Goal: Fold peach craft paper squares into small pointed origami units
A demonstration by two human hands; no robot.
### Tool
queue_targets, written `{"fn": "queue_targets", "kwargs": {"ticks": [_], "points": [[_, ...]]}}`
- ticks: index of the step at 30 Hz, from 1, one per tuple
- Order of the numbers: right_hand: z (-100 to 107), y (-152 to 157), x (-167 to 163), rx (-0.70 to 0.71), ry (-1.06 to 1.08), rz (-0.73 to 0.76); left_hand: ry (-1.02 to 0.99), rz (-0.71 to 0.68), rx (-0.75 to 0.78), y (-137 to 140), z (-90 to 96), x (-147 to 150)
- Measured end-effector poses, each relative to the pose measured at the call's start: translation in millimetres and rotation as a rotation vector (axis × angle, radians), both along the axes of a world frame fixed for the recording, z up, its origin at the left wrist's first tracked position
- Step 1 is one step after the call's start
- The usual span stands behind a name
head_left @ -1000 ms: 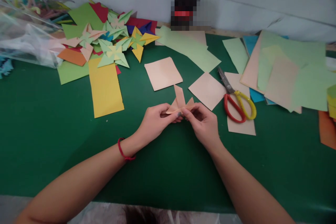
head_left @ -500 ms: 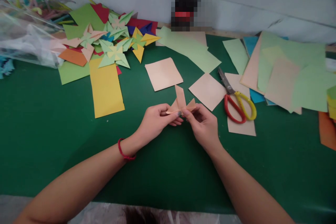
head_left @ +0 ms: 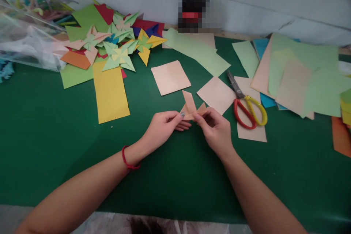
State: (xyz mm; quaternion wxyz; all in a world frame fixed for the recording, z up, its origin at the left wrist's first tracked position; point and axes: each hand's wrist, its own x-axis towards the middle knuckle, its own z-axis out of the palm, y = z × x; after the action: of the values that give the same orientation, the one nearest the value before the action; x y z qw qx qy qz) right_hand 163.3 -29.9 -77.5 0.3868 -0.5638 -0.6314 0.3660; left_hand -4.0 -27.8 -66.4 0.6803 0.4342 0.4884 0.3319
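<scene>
Green tabletop (head_left: pixel 68 128) — left hand (head_left: pixel 166 127) and right hand (head_left: pixel 218 129) pinch folded paper (head_left: pixel 189 114), long flap (head_left: pixel 188 99) pointing forward, slightly left.

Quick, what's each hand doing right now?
Left hand: closed, pinching the folded paper on its left side.
Right hand: closed, pinching the same paper on its right side.

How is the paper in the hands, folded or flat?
Folded. The peach paper shows pointed flaps sticking up, with the left hand and right hand pinching it.
</scene>
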Motion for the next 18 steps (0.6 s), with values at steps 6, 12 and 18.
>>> {"fn": "queue_targets", "kwargs": {"ticks": [6,12,18], "points": [[1.3,0.2,-0.8,0.010,-0.012,-0.009,0.158,0.035,0.036,-5.0,1.5,0.7],[0.9,1.6,-0.9,-0.012,0.044,-0.016,0.113,0.023,0.046,-3.2,-1.6,-0.2],[0.9,1.9,-1.9,-0.048,0.090,0.087,0.091,-0.011,0.183,1.1,-2.3,-4.1]]}}
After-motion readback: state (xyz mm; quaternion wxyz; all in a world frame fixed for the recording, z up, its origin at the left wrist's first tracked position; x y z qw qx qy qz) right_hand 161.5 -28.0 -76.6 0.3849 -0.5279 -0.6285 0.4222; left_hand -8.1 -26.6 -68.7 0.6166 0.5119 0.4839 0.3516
